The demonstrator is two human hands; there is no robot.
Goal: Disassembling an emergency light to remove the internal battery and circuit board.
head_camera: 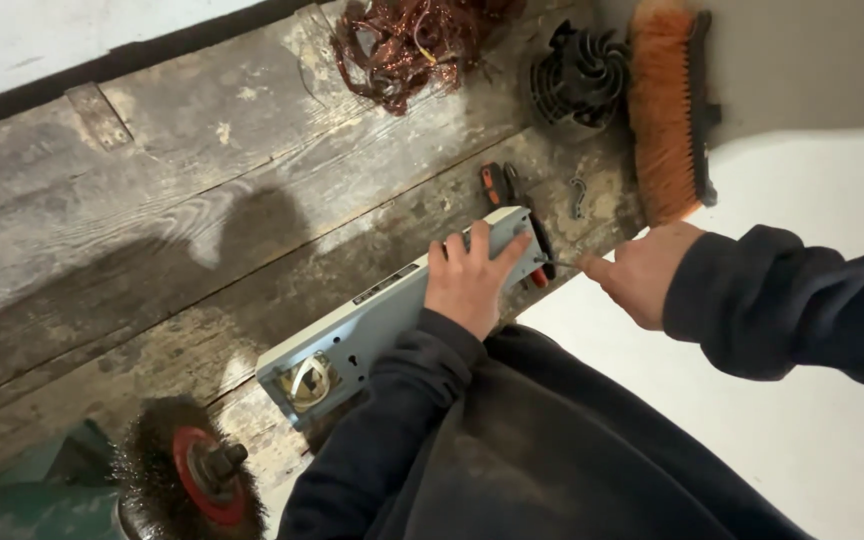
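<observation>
Here, in the head view, the left hand (469, 280) lies flat on the grey metal housing (392, 315) at the centre of the frame, fingers spread apart and pressing on its upper end. The right hand (642, 272), right of centre, has its fingers pinched together on a thin tool (558, 265) whose tip meets the end of the housing. The housing rests on the worn wooden bench (152, 230) and looks closed, so the work seems at an early stage. A wire wheel (187, 475) is lower left, copper wire (412, 40) and a brush (667, 110) at top.
</observation>
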